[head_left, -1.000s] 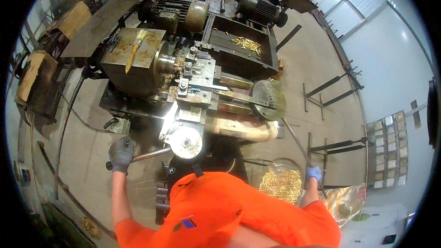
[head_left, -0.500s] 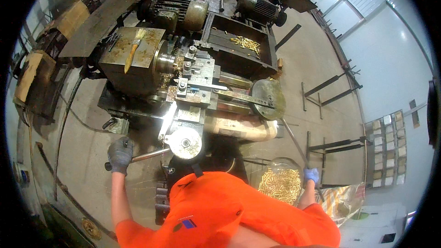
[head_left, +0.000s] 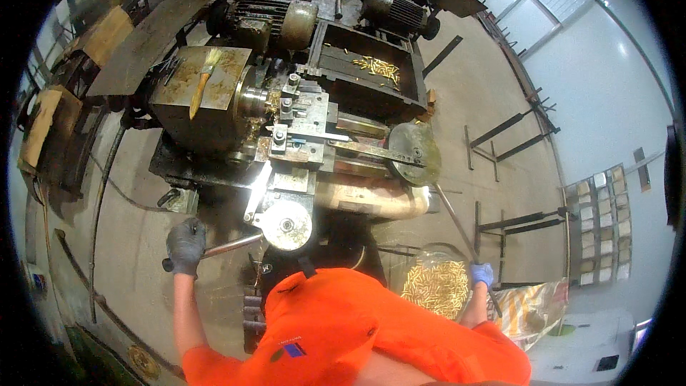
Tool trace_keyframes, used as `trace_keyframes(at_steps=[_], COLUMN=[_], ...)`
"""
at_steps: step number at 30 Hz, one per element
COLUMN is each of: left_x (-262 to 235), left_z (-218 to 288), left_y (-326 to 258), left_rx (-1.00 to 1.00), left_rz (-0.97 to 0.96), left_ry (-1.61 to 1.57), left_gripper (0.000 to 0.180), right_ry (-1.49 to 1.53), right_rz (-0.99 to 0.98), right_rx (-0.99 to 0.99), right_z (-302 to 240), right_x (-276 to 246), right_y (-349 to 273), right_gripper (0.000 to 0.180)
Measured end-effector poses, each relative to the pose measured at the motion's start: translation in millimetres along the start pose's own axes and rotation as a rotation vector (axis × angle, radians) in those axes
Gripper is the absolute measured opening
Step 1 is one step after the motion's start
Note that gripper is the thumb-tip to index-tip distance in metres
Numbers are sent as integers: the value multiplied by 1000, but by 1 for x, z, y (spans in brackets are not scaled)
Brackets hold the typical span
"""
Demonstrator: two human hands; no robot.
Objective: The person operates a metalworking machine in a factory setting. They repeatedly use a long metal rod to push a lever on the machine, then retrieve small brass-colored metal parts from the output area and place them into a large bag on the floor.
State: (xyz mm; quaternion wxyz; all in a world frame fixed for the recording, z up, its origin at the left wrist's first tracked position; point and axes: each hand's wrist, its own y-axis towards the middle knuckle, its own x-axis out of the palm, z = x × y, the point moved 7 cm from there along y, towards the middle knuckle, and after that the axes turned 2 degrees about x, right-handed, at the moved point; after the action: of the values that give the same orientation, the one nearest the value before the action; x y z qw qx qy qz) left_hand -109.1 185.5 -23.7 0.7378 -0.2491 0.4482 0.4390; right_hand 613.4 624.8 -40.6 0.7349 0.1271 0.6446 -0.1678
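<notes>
My left hand (head_left: 186,246), in a dark grey glove, is closed round the outer end of a metal lever (head_left: 232,245) that runs to a round silver dial (head_left: 286,225) on the front of a lathe (head_left: 296,136). Off to the right, my right hand (head_left: 482,274) wears a blue glove. Its fingers grip the lower part of a long rod (head_left: 457,223), which slopes up to a round plate (head_left: 414,154) at the machine's right end. The lathe's chuck (head_left: 254,100) and tool posts lie ahead, scattered with brass chips.
Beside my right arm stands a round container (head_left: 429,256) full of small brass pieces. More lie in the dark metal tray (head_left: 343,89) behind the lathe. A wooden-handled brush (head_left: 202,89) rests on the headstock. Metal racks (head_left: 511,225) stand at right; a patterned sack (head_left: 536,307) sits near my right elbow.
The view has shifted slightly, so the machine sits a little farther left. Both hands keep their grips on the lever and the rod, with almost no movement.
</notes>
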Motion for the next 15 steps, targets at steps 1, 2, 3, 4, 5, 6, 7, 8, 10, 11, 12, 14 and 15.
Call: trace_keyframes(at_steps=[1,2,3,4,5,6,7,8,10,11,12,14,15], left_x=[0,-1,-1,-2,-2,-2,-2,-3,-6,-8,-10,-10,-10], left_z=[0,0,0,0,0,-1,-2,0,5,7,9,9,8], left_y=[0,0,-1,-1,-1,-1,-1,0,-1,-1,-1,-2,-2], left_rx=[4,1,-2,-5,-4,-3,-2,-18,-50,-44,-38,-42,-52], left_rz=[3,5,8,10,14,19,23,8,-21,-27,-34,-37,-34], left_ry=[0,4,9,15,21,28,34,26,10,-8,-26,-45,-47], left_gripper=[20,20,20,20,19,19,18,19,21,21,21,21,21], right_ry=[1,2,2,2,4,6,17,28,37,36,34,46,52], right_rz=[-3,-5,-8,1,10,20,24,29,37,37,38,39,40], right_rx=[-15,-29,-43,-41,-41,-40,-42,-42,-38,-35,-32,-33,-34], right_z=[-1,0,1,1,1,1,2,5,10,10,11,9,8], right_x=[1,2,3,2,1,1,3,7,9,10,10,7,6], right_y=[0,0,-1,-3,-5,-7,-7,-5,-6,-7,-9,-16,-18], right_gripper=[54,53,52,50,48,46,45,44,42,41,41,41,41])
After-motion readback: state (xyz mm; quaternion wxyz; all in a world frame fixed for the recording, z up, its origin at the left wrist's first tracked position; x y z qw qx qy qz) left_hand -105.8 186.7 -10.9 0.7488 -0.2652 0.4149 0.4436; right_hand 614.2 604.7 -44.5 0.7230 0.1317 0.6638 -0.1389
